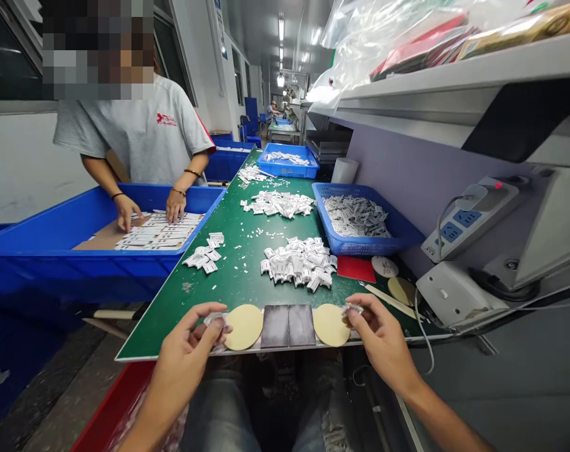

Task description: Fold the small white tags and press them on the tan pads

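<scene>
At the table's front edge, my left hand [191, 342] pinches a small white plastic piece [214, 318] beside a pale yellow disc [244, 328]. On the other side, a similar small white piece [353, 308] is between the thumb and fingers of my right hand [376, 329], close to a second yellow disc [332, 325]. Two dark grey rectangular pads [289, 326] lie side by side between the discs. Just beyond them is a heap of white plastic pieces [298, 262], with a smaller group [204, 253] to its left. My fingers partly cover both held pieces.
A blue basket [398, 242] of white pieces stands at right, near a red square [356, 269] and a cutter knife [391, 299]. A power strip [473, 216] is on the right wall. At left, a person's hands work in a large blue bin [78, 253].
</scene>
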A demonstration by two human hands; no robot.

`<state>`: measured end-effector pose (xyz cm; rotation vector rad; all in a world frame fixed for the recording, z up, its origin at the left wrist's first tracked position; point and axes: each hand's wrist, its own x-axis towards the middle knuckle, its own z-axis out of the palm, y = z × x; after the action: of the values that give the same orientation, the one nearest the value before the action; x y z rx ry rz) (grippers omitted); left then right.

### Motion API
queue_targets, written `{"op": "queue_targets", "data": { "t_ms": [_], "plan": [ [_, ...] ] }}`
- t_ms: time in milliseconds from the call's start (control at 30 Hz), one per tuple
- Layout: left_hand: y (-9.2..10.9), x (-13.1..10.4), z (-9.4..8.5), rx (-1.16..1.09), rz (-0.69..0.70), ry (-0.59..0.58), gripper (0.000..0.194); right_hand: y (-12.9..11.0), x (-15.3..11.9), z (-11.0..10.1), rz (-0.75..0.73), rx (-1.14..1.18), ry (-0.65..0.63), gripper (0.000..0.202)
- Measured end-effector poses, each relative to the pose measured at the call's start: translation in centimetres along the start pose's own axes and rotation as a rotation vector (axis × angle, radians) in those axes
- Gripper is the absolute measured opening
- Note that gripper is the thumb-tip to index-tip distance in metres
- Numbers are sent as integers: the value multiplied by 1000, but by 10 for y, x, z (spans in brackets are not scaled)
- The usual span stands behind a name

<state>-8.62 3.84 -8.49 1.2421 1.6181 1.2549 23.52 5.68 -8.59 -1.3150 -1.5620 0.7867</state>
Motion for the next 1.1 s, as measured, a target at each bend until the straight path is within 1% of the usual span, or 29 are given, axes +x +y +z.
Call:
{"op": "queue_targets", "data": {
  "t_ms": [33,67,100,167,267,300,367,433,500,600,667,733,800,900,1033,1100],
  "plan": [
    [4,7,7,-54,7,3,36,-2,7,5,36,62,-16,15],
    [7,13,13,-60,37,-10,33,-3,12,10,42,72,-41,14],
    [8,16,18,-7,85,-29,29,-2,15,13,20,24,-70,11],
    [2,17,23,216,225,-57,19,2,16,15,-82,-201,-104,7],
    [-13,11,20,550,471,-46,14,11,9,8,-287,-551,-99,9],
    [-17,9,18,617,533,-47,15,14,8,5,-354,-640,-98,11],
    [-20,9,17,717,596,-53,17,17,9,2,-486,-806,-112,17],
    [-18,12,17,776,601,-60,16,17,15,2,-595,-949,-143,19],
    [-14,15,19,800,596,-89,16,16,21,2,-668,-1044,-184,19],
    [-12,13,19,793,608,-134,16,11,22,1,-720,-1068,-237,20],
    [-12,10,17,771,623,-134,16,6,19,-2,-716,-1047,-253,20],
    [-12,9,17,766,625,-116,17,0,20,-2,-681,-1044,-274,18],
    [-9,12,19,787,610,-96,18,-6,24,-1,-660,-1064,-321,15],
    [-6,17,23,808,602,-93,19,-11,32,1,-670,-1075,-406,16],
    [-7,10,20,790,621,-123,16,-12,32,2,-684,-1063,-407,20],
    [-7,6,18,799,608,-104,15,-12,30,4,-671,-1090,-404,21]
  ]
}}
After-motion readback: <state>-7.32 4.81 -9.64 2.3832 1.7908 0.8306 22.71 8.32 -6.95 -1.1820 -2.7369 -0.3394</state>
